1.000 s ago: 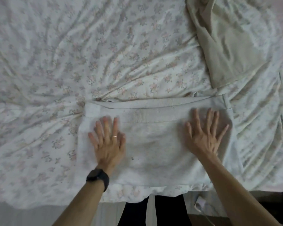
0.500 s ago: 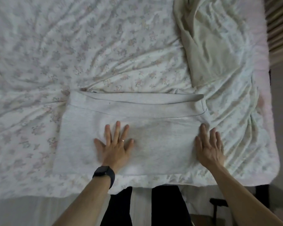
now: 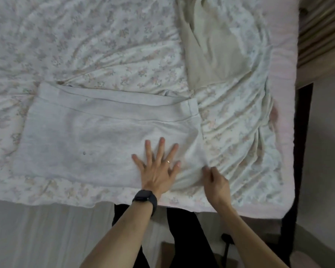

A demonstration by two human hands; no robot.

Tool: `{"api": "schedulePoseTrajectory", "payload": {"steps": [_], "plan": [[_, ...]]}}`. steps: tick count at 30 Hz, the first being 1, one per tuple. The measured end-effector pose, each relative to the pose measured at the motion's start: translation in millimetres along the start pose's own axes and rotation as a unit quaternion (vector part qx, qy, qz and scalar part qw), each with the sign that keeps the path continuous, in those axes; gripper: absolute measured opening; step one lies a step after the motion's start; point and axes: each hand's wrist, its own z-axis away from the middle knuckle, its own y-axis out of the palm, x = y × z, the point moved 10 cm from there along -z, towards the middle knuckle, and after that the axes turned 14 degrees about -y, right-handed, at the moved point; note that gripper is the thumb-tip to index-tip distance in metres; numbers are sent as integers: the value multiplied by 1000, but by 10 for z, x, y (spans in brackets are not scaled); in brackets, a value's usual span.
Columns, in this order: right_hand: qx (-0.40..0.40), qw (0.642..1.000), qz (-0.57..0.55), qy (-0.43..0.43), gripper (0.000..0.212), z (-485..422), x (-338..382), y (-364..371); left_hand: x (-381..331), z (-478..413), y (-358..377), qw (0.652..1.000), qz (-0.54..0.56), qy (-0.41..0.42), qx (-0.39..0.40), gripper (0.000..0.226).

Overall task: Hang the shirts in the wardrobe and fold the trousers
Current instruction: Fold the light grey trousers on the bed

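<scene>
The pale grey trousers (image 3: pixel 95 136) lie folded into a broad rectangle on the near part of the bed, on the floral sheet (image 3: pixel 104 45), with the waistband along the far edge and the near edge close to the side of the mattress. The left grip (image 3: pixel 158 169), a bare hand, lies released and flat on the right-hand part of the trousers, palm down, with straight, spread fingers pointing away from the person; nothing is held in it. A ring (image 3: pixel 168 161) sits on one of its fingers and a dark watch (image 3: pixel 144 199) on the wrist just behind. The right grip (image 3: pixel 217 182) is just beside the left one, at the near right corner of the trousers, where cloth meets sheet. Its fingers (image 3: pixel 206 170) are curled in, grasping the trousers in a pinch at the edge, and the fabric puckers into small folds toward that spot. Most of the trousers stretch away to the left of both grips, lying smooth and flat. A beige garment (image 3: pixel 217 51) lies loosely crumpled on the far right part of the bed, well apart from the trousers and from both grips. The sheet is creased all round, most heavily to the right of the trousers. The person's dark-clad legs show below the bed's edge, between the two forearms.
</scene>
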Motion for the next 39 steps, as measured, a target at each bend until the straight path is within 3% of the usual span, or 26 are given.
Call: {"api": "schedulePoseTrajectory", "payload": {"steps": [2,5,7,10,15,18,20,23,26,28,31,33,36,39], "plan": [[3,1000,-17,9,49,-87,-149,-188,44,-160,-89,999,-3,-41,6,56],[86,995,-36,16,39,-223,-222,-135,47,-271,-208,998,-6,-62,20,55],[55,997,-50,-11,29,-461,-44,-240,-6,-232,-214,997,0,-69,23,57],[-5,997,-40,-68,45,-1052,423,-371,-56,-173,-185,996,9,-85,14,59],[16,990,72,-119,39,-1806,873,-338,-57,-240,-148,995,14,-98,7,58],[-70,994,81,-24,38,-1977,527,-727,-18,-257,-112,995,7,-99,0,56],[-62,996,69,-12,36,-2027,361,-841,-12,-252,-103,994,12,-105,-6,57],[-17,997,27,-74,38,-1910,450,-845,-172,-110,-173,995,48,-44,-79,61],[71,995,-15,-70,49,-1612,497,-545,-613,398,-112,967,17,163,-195,71],[119,991,-13,-56,58,-1426,469,-339,-849,708,193,945,-74,247,-199,79],[125,991,-30,-31,44,-1289,419,-174,-894,659,428,946,-178,185,-198,68],[125,990,-57,-7,39,-1255,349,-116,-913,532,385,960,-134,156,-192,55],[153,979,-126,38,34,-1239,268,-79,-1045,448,201,955,-80,183,-221,37],[199,959,-185,83,36,-1165,250,-79,-979,464,-96,961,17,188,-204,36]]}}
